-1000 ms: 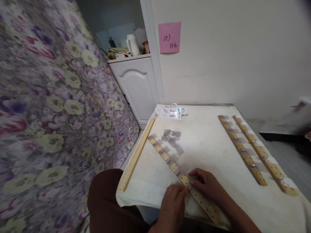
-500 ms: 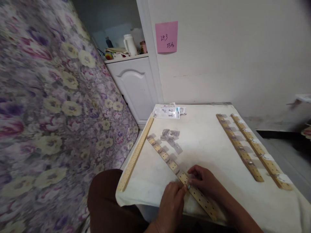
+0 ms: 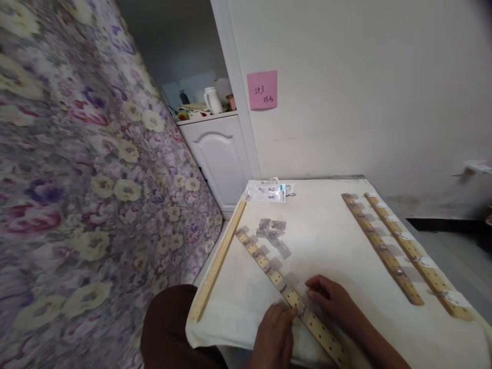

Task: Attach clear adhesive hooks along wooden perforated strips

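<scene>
A perforated wooden strip lies slantwise across the cloth-covered table. Small metal pieces with clear plastic cards sit along its far half. My left hand is closed at the strip's near left edge, its fingertips pressed there beside a small shiny metal piece. On the other side, my right hand is held with curved fingers, thumb and forefinger apart, close to that piece. Its palm side is partly hidden. Beyond the strip is a loose pile of clear cards with metal bits.
A bare perforated strip runs along the table's left edge. Two strips with cards, an inner one and an outer one, lie at the right. Clear packaging is at the back left. A floral curtain hangs on the left.
The view has tilted up, so everything appears lower. My right hand has drawn slightly away from the strip, while my left hand stays at its edge.
</scene>
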`<action>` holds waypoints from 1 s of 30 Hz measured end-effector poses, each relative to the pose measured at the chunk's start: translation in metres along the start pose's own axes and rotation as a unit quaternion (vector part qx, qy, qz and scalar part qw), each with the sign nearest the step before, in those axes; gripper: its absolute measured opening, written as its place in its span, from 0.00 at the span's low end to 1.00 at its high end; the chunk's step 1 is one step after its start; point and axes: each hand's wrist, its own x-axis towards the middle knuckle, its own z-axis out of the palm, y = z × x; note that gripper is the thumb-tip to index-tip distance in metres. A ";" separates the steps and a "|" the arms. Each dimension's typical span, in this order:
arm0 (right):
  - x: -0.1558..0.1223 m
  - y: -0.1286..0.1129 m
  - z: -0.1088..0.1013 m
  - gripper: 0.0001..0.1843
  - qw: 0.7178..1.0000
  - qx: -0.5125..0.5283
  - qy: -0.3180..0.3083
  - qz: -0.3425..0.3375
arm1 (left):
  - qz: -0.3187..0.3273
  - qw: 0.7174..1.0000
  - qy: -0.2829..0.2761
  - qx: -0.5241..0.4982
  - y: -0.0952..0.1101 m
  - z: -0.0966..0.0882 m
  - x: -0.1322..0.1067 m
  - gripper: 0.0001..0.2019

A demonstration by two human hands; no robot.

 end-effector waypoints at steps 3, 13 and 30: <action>0.000 0.002 -0.002 0.10 1.000 0.013 -0.010 0.004 | -0.001 1.000 -0.012 -0.019 -0.002 -0.001 -0.001 0.21; -0.005 -0.010 -0.002 0.08 1.000 -0.008 -0.010 0.004 | -0.126 0.990 0.010 -0.060 0.008 -0.004 0.004 0.09; -0.007 -0.011 0.004 0.08 1.000 -0.024 0.014 -0.001 | -0.145 0.989 0.029 -0.023 0.008 0.005 0.021 0.07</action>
